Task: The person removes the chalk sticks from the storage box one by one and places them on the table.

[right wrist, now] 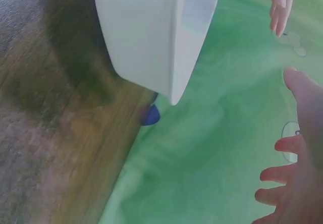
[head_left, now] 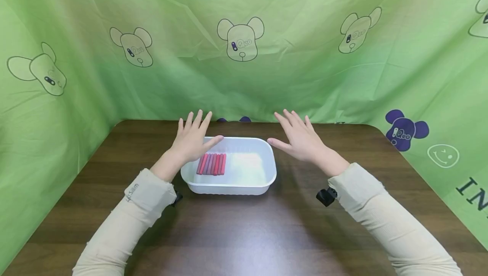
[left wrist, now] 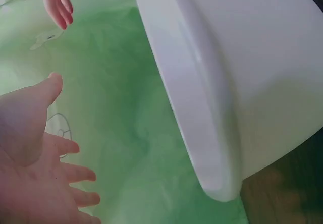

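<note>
A white rectangular plastic tub [head_left: 228, 189] with rounded corners stands on the table. Lying side by side in its left part is a row of several slim pink, red and purple sticks [head_left: 211, 164]; their exact kind cannot be told. My left hand [head_left: 192, 140] hovers above the tub's left side, fingers straight and spread, holding nothing. To the right of the tub, my right hand [head_left: 301, 138] is raised with its fingers extended and nothing in it. The wrist views show the tub's outer wall [left wrist: 272, 57] beside each hand, while the sticks are hidden there.
The dark brown wooden table [head_left: 248, 233] extends around the tub. A green curtain [head_left: 183, 81] printed with bear heads hangs behind the table and along both sides. Small black devices [head_left: 326, 196] sit at both wrists, below the pale sleeves.
</note>
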`<state>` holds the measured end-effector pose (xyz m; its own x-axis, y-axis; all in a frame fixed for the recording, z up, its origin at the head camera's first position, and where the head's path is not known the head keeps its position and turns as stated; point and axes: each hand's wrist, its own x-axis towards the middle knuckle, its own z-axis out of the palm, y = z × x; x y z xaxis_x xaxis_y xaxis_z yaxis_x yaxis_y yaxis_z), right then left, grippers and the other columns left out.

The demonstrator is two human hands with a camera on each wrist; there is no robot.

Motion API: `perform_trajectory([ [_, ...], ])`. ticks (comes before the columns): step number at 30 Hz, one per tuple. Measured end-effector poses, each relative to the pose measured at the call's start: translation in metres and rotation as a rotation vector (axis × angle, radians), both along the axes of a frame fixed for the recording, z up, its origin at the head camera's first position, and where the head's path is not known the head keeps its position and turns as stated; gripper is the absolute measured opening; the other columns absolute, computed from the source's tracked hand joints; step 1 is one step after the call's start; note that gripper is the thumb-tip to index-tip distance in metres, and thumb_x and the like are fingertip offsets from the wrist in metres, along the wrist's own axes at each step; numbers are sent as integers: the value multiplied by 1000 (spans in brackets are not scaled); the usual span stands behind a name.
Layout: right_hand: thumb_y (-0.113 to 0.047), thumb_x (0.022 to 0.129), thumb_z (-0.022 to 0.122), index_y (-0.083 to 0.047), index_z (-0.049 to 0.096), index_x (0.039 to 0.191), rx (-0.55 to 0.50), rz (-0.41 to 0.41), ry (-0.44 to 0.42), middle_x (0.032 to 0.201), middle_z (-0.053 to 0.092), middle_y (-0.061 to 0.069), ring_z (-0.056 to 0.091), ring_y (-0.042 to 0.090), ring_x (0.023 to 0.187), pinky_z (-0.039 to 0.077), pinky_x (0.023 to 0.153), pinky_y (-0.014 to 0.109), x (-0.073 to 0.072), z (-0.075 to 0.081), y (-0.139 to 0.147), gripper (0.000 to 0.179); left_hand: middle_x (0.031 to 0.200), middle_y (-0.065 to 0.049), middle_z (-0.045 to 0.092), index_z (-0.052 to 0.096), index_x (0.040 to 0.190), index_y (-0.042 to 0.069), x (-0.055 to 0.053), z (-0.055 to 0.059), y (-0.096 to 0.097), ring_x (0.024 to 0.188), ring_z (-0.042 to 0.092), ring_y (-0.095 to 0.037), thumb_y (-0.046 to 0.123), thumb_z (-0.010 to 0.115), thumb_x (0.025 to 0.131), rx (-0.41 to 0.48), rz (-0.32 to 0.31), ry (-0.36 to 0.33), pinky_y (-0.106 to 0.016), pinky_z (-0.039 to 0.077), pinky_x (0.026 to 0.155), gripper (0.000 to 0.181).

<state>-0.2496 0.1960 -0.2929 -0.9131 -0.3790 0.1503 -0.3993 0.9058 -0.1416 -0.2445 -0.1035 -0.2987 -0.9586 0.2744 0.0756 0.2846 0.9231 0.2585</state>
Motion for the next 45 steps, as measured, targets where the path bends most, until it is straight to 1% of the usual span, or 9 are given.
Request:
perform_trajectory([
  [4, -60, 90, 44, -8, 26, 147, -30, 23, 3, 153, 25, 20, 22, 38, 142, 10, 115, 60, 2, 4, -3, 79, 158, -16, 9, 9, 152, 14, 3, 5, -5, 145, 4, -40, 59, 36, 93, 26, -7, -16, -60, 2, 116, 78],
  [8, -52, 93, 47, -4, 33, 143, -85, 54, -11, 146, 38, 19, 34, 36, 136, 25, 113, 54, 5, 7, -8, 71, 156, -17, 16, 14, 151, 12, 6, 9, -11, 145, 10, -40, 57, 37, 94, 55, -6, -6, -59, 4, 117, 76],
  [11, -46, 94, 49, -2, 37, 140, -136, 72, -32, 142, 44, 18, 39, 34, 133, 33, 110, 51, 7, 9, -11, 66, 155, -17, 23, 19, 150, 10, 7, 10, -17, 144, 15, -39, 55, 40, 94, 76, -2, 8, -57, 6, 117, 75],
  [17, -38, 93, 54, -1, 45, 135, -239, 115, -59, 135, 51, 16, 48, 32, 126, 39, 106, 47, 7, 10, -19, 57, 148, -18, 37, 32, 145, 4, 9, 7, -32, 139, 30, -37, 47, 45, 95, 89, 2, 43, -56, 15, 117, 67],
  [23, -32, 93, 57, -1, 50, 130, -316, 151, -101, 131, 56, 15, 52, 31, 121, 43, 102, 46, 5, 7, -25, 49, 147, -19, 39, 35, 143, 4, 9, -5, -49, 137, 34, -38, 42, 47, 95, 139, -1, 5, -53, 29, 112, 63],
  [30, -27, 91, 59, -1, 56, 124, -385, 171, -158, 122, 62, 15, 58, 28, 114, 46, 98, 43, 3, 2, -34, 42, 149, -20, 34, 33, 144, 3, 7, -25, -66, 139, 29, -38, 35, 50, 96, 211, -87, -65, -54, 27, 113, 60],
  [37, -27, 92, 58, -3, 57, 122, -405, 173, -231, 119, 63, 15, 61, 26, 104, 50, 92, 42, -3, -5, -42, 39, 144, -23, 40, 39, 140, 0, 6, -43, -74, 136, 34, -39, 28, 52, 95, 239, -130, -54, -53, 28, 112, 55],
  [42, -27, 92, 56, -3, 58, 121, -415, 185, -269, 117, 64, 14, 62, 25, 103, 50, 91, 41, -7, -6, -48, 38, 142, -23, 43, 42, 138, -1, 8, -52, -78, 134, 37, -40, 25, 53, 95, 246, -146, -46, -53, 30, 111, 51],
  [45, -29, 92, 57, -5, 61, 119, -431, 171, -304, 115, 66, 11, 62, 23, 104, 50, 91, 39, -12, -7, -51, 36, 141, -22, 45, 43, 137, -1, 8, -55, -79, 133, 39, -39, 23, 53, 95, 247, -153, -43, -53, 32, 110, 49],
])
